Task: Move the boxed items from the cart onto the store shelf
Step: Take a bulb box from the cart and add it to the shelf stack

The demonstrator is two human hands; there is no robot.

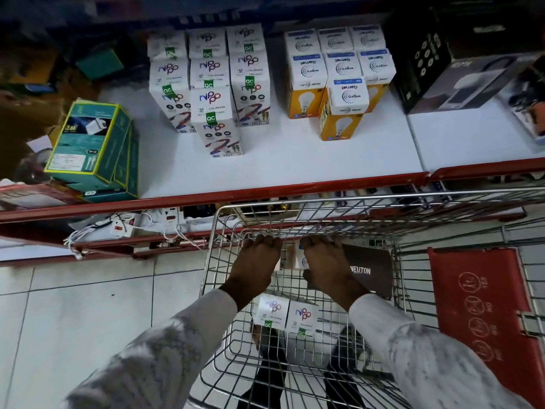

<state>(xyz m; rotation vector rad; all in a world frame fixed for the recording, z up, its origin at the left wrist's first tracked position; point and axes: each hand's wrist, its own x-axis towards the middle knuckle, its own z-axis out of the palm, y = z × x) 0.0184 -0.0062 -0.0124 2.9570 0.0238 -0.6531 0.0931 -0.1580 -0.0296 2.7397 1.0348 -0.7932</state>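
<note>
Pickup step: left hand [256,261] and right hand [326,262] are closed around a small white box [299,259] inside the cart [224,228]; lifting toward the shelf [295,160] beyond the cart is judged next.

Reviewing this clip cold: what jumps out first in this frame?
Both hands, left hand and right hand, reach down into the wire cart at bottom centre, closing around a small white box between them. Two white Nippo boxes lie nearer the person in the cart. Above, the white shelf holds Nippo boxes beside yellow Wipro bulb boxes.
</note>
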